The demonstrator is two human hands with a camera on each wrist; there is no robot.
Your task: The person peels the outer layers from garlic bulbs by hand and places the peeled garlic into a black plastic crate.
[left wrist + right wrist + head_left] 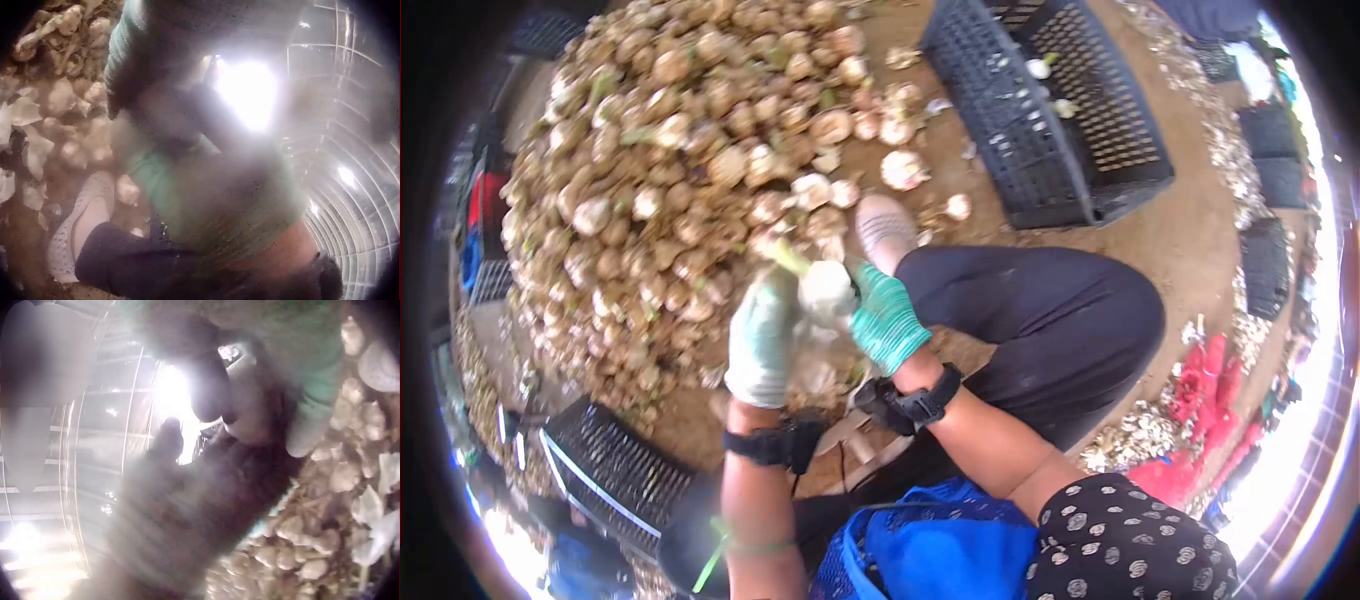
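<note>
A peeled-looking white garlic bulb with a short green stem is held between both gloved hands, over the lower edge of a garlic heap. My left hand, in a pale glove blurred by motion, grips the bulb from the left beside the stem. On its right side the bulb is gripped by my right hand, in a green striped glove. Both wrist views are dim and hazy; glare and the gloves hide most of the fingertips there. Loose papery skins show below the hands.
The large heap of garlic bulbs spreads at upper left. A black plastic crate with a few white bulbs stands at upper right. Another dark crate is at lower left. My bent leg and shoe lie right beside the hands.
</note>
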